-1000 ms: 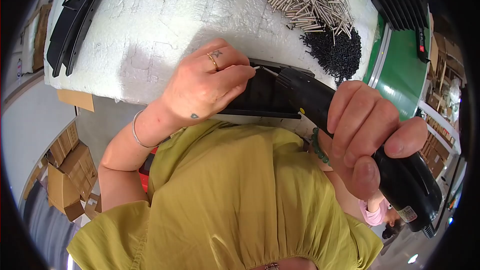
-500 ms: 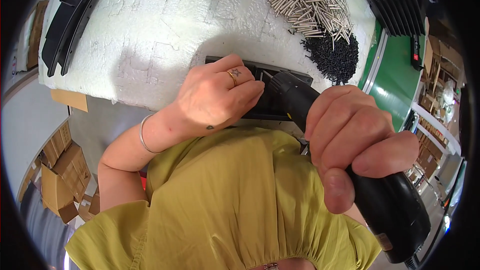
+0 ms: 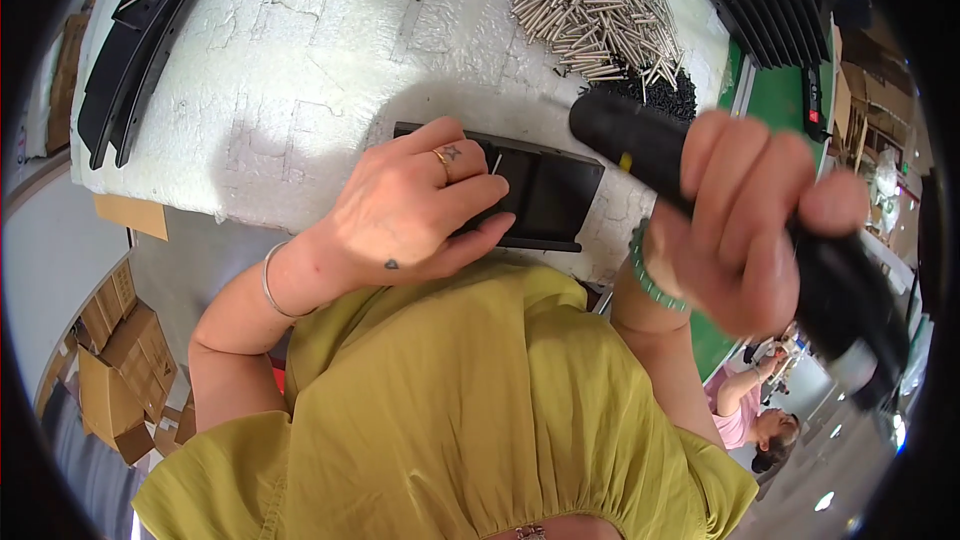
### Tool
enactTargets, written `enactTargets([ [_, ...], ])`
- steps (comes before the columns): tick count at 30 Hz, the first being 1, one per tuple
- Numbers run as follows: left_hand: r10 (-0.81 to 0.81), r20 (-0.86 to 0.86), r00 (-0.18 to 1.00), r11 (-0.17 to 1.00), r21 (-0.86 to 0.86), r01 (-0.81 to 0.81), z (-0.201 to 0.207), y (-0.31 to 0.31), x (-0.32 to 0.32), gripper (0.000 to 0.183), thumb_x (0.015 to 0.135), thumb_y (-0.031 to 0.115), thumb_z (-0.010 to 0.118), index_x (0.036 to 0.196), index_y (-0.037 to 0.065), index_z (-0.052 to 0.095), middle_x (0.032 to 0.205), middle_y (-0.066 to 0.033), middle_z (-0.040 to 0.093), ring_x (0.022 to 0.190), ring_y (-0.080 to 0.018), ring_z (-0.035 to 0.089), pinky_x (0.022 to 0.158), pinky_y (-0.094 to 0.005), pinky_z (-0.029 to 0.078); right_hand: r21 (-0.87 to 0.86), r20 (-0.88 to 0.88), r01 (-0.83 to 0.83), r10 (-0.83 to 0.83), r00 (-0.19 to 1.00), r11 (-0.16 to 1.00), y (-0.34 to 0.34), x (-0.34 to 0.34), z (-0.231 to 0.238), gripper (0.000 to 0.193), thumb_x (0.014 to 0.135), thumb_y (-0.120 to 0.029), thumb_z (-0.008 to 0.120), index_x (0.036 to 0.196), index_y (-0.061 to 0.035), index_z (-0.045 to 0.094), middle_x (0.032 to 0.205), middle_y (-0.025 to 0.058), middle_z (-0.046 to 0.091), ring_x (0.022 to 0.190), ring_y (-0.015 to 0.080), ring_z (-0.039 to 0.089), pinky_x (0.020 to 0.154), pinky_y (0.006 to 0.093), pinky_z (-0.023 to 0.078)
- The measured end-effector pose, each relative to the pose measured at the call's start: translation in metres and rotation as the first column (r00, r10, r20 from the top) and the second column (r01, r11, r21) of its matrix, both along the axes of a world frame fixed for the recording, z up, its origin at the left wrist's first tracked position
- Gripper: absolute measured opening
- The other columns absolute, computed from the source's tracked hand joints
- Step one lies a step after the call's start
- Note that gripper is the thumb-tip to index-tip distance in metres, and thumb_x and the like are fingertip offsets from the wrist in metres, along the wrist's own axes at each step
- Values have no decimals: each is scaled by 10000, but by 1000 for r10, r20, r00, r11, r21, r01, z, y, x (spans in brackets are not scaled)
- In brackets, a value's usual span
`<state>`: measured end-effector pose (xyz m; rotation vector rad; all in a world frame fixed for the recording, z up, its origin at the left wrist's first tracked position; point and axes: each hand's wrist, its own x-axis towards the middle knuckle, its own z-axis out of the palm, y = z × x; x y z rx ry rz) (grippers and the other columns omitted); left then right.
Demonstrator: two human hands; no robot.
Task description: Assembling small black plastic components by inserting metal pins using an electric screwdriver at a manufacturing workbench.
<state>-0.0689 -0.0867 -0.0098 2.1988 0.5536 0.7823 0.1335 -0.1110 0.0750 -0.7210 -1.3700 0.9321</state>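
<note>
Gripping blk driver (image 3: 637, 143) in fully wrapped R hand (image 3: 752, 218), w/ blk tray-like part (image 3: 560, 197) L of that grip, long axis approx L–R, under nearer L hand (image 3: 415, 198), half-curled over its L end, can't tell if pinching anything

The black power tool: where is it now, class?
The black power tool is right of centre in the head view, in the right hand, partly hiding the small black pieces.

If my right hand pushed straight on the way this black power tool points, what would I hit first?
Most likely the white work surface: your right hand aims the black power tool over it, toward the upper left. Height is unclear, so it might pass above.
</note>
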Motion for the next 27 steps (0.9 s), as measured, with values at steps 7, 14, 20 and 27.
enactTargets([
  [7,138,58,989,990,-22,-137,-4,12,-1,156,650,3,747,780,29,665,732,-70,603,641,-237,542,564,-322,457,27,-201,124,-117,973,992,34,7,-30,314,717,-7,566,1006,-41,448,599,51,468,478,138,414,499,306,388],
  [14,173,-2,985,983,-62,-172,2,28,5,109,692,63,725,777,50,659,742,-48,594,714,-249,548,608,-346,479,23,-137,141,-137,981,990,26,5,-23,284,749,-93,474,1023,-74,549,615,2,402,513,112,364,580,307,354],
  [20,169,58,984,985,22,-170,-5,53,34,178,686,67,769,842,57,684,814,-52,626,794,-238,551,665,-314,467,66,-102,25,-18,995,998,9,8,2,276,775,-107,501,1045,-102,560,640,-46,440,556,72,399,622,265,329],
  [27,46,140,989,989,133,-65,0,54,39,214,678,51,757,873,73,673,839,-32,623,807,-244,542,670,-329,472,7,-84,0,1,996,1000,-11,15,19,281,750,-110,586,1029,-120,555,641,-65,467,559,57,439,648,235,344],
])
